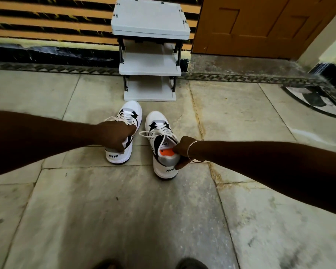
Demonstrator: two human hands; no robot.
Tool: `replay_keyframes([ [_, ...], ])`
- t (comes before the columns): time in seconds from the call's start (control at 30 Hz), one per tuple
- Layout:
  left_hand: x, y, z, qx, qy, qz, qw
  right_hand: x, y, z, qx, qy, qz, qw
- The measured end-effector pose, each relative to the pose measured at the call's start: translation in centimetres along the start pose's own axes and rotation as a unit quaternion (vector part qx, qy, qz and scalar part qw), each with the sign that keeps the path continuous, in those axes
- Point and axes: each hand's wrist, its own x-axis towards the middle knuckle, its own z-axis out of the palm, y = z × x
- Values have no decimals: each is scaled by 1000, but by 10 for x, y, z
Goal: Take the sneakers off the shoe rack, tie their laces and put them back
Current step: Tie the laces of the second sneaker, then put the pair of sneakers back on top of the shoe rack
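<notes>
Two white-and-black sneakers stand on the stone floor in front of a grey three-tier shoe rack (150, 69), toes pointing at it. My left hand (114, 135) grips the left sneaker (131, 113) at its collar, fingers curled into the opening. My right hand (182, 152) grips the heel of the right sneaker (157, 123), thumb inside by the orange insole. Both shoes show laces in loops over the tongue; the right shoe's loops stick out to the left. No shoes sit on the rack's shelves.
A striped orange-and-black wall (47, 22) rises behind the rack, and a brown wooden door (260, 26) stands to its right. Large grey floor tiles (124, 210) spread toward me. My feet (190, 265) show at the bottom edge.
</notes>
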Motion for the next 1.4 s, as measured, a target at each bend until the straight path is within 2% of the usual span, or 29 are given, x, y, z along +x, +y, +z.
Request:
replay_keyframes([
  [0.07, -1, 0, 4, -26, 1, 14, 1000, 1, -6, 2, 29, 17, -2, 999],
  [0.2, 0, 0, 12, -64, 85, 61, 992, 19, -10, 4, 31, 71, 7, 997],
  [0.3, 5, 4, 17, -79, 120, 63, 988, 56, -2, 3, 51, 23, 21, 998],
  [0.4, 7, 11, 19, -92, 131, 78, 984, 44, -9, 5, 31, 60, 35, 997],
  [0.57, 7, 22, 19, -109, 136, 91, 981, 25, -20, 7, 29, 51, 26, 998],
  [0.7, 8, 26, 18, -127, 105, 85, 983, 21, -23, 7, 50, 45, 38, 997],
  [0.8, 7, 24, 19, -181, 134, 39, 974, 12, -26, 7, 63, 33, 39, 997],
  [0.87, 7, 19, 18, -205, 198, -24, 958, 8, -26, 7, 72, 19, 45, 996],
  [0.93, 6, 12, 14, -200, 232, -125, 944, 7, -26, 7, 107, 10, 48, 993],
  [1.0, 2, 9, 11, -250, 178, -278, 910, 8, -24, 9, 135, -12, 59, 989],
  [1.07, -6, 14, 13, -393, 76, -361, 842, 8, -25, 15, 170, -19, 77, 982],
  [1.13, -14, 22, 19, -501, -14, -360, 787, 11, -24, 18, 173, -29, 75, 982],
  [1.2, -13, 25, 28, -572, -70, -340, 743, 19, -27, 22, 98, -33, 23, 994],
  [1.23, -11, 25, 32, -607, -84, -328, 719, 25, -24, 23, 71, -40, 1, 997],
  [1.27, -6, 24, 35, -638, -91, -313, 698, 23, -25, 23, 72, -32, 18, 997],
  [1.4, 4, 25, 40, -687, -83, -290, 661, 18, -26, 24, 49, 3, 2, 999],
])
